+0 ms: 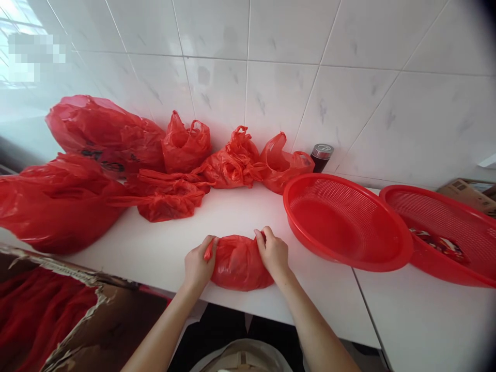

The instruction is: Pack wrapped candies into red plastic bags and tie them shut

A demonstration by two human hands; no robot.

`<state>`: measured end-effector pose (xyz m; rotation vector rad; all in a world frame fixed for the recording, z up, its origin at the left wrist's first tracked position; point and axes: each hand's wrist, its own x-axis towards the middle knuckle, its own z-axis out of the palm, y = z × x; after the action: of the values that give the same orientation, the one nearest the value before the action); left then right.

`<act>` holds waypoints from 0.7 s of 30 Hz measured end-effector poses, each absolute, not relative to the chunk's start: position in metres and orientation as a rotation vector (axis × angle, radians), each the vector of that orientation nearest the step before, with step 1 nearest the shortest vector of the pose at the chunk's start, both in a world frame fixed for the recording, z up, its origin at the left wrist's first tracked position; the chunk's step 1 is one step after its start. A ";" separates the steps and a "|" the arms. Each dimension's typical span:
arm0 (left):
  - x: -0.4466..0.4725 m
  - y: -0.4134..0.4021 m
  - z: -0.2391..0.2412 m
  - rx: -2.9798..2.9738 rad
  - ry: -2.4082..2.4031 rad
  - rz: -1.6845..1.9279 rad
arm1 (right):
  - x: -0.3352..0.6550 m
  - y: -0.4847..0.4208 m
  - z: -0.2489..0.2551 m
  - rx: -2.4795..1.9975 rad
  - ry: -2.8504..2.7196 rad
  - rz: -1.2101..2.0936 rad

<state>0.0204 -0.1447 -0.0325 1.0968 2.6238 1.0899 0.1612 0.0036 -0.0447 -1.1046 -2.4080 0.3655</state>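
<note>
A rounded red plastic bag (240,266) rests on the white table close to its front edge, directly before me. My left hand (199,262) pinches the bag's upper left side, where a small twist of plastic sticks out between the fingers. On the other side, my right hand (273,252) has its thumb and fingers closed on the bag's upper right corner. What the bag contains is hidden by the plastic.
Several red plastic bags (232,160) line the tiled wall. Right of me stand an empty-looking red colander (344,222) and a second colander (426,199) holding small colourful pieces. A dark flask (321,157) is behind them. A torn cardboard box (96,305) with red material sits lower left.
</note>
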 end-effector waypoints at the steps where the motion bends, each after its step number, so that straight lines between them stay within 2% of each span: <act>1: 0.016 -0.144 -0.035 1.127 2.631 1.015 | 0.163 0.009 -0.046 -1.122 -2.439 0.320; 9: -0.002 -0.116 -0.046 1.237 2.701 0.569 | 0.159 0.029 -0.061 -1.208 -2.566 0.174; 21: -0.004 -0.110 -0.055 1.406 2.789 0.469 | 0.159 0.029 -0.063 -1.281 -2.538 0.092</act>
<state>-0.0039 -0.1101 -0.0550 1.4056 2.7888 0.4691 0.1594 0.0287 -0.0634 -1.2808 -2.5381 0.0923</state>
